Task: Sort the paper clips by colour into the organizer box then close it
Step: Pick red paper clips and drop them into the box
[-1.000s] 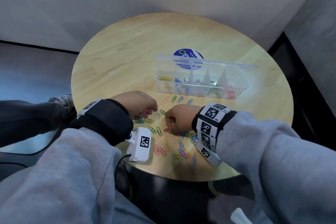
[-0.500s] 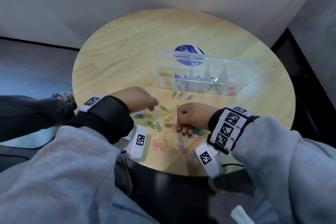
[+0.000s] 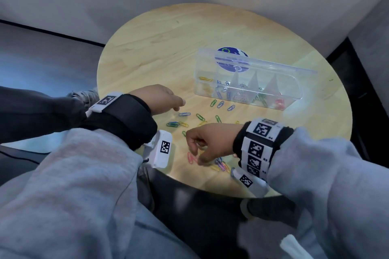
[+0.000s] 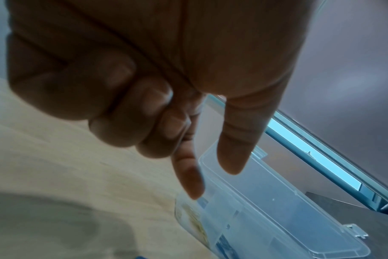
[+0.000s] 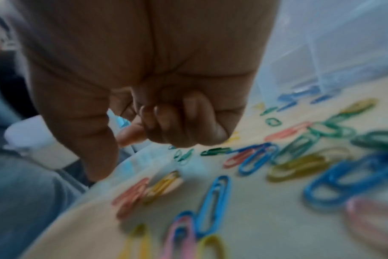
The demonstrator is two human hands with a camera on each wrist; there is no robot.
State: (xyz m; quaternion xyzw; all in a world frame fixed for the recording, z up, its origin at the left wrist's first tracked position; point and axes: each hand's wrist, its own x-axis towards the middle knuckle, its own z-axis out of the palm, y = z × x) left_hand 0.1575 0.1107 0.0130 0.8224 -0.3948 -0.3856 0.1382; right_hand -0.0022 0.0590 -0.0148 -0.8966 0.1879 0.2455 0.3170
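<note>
Left hand [image 3: 162, 99] over the bench [image 3: 147, 48], index finger [image 4: 189, 177] and thumb [image 4: 237, 147] stretched out with a gap between them, other fingers curled, nothing visible in the grip. Right hand [image 3: 208, 142] low over the near pile, fingers [image 5: 177, 119] curled in and thumb [image 5: 100, 140] down beside a pink clip [image 3: 191, 157]; cannot tell whether anything is pinched inside the curl, since the wrist view is blurred there.

Loose paper clips [image 3: 200, 116] scattered on the bench between both hands and the clear organizer box [image 3: 248, 84]: green, blue, yellow and pink mixed, a dense overlapping clump [image 3: 221, 166] right at the near edge. Box well beyond the hands, lid [image 3: 273, 65] standing open behind it, compartments already holding yellow, blue, silver, green and red groups. Sorting looks partway through, with many clips still out.

Risks from here, as judgement:
- Clips in the near clump overlapping, so a pinch may well lift two colours hooked together and drop the wrong one into a compartment.
- Clump close to the bench edge; a sweeping fingertip or the wrist strap could knock clips off onto the lap or floor.
- Narrow compartments with low dividers; a release from too high could bounce a clip next door.
- Light box, easily nudged by a careless reach.
</note>
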